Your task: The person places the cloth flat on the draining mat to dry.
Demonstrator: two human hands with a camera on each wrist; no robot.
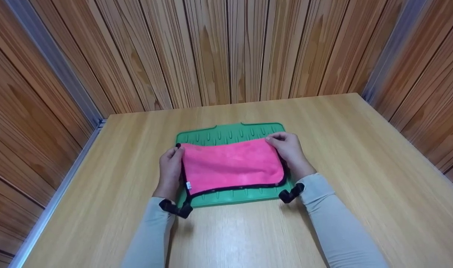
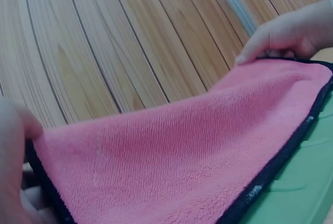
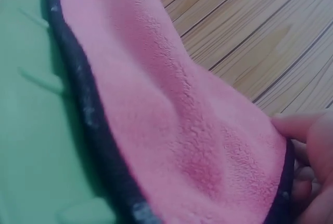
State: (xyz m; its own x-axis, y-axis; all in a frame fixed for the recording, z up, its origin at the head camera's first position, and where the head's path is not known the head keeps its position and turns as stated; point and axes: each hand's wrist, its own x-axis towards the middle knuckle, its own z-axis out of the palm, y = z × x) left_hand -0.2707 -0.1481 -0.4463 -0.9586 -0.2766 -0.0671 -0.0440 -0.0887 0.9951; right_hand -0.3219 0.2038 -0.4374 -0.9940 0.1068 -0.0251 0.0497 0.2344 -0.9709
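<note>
A pink plush cloth [image 1: 230,163] with a dark edging and a small white tag hangs stretched between the two hands. My left hand [image 1: 170,171] pinches its left side near the upper corner, thumb on the pink face. At the upper right corner, my right hand [image 1: 289,150] pinches it between thumb and fingers. Beneath the cloth is a green ridged mat [image 1: 230,134], partly hidden by it. In the left wrist view the cloth [image 2: 156,151] sags between the hands; the right wrist view shows its dark border [image 3: 88,104] over the green mat [image 3: 31,104].
The mat lies on a light wooden table [image 1: 360,167]. Wood-plank walls [image 1: 245,52] stand behind and at both sides, with metal strips [image 1: 59,63] along the corners. Each wrist wears a small black device [image 1: 291,192] over a pale sleeve.
</note>
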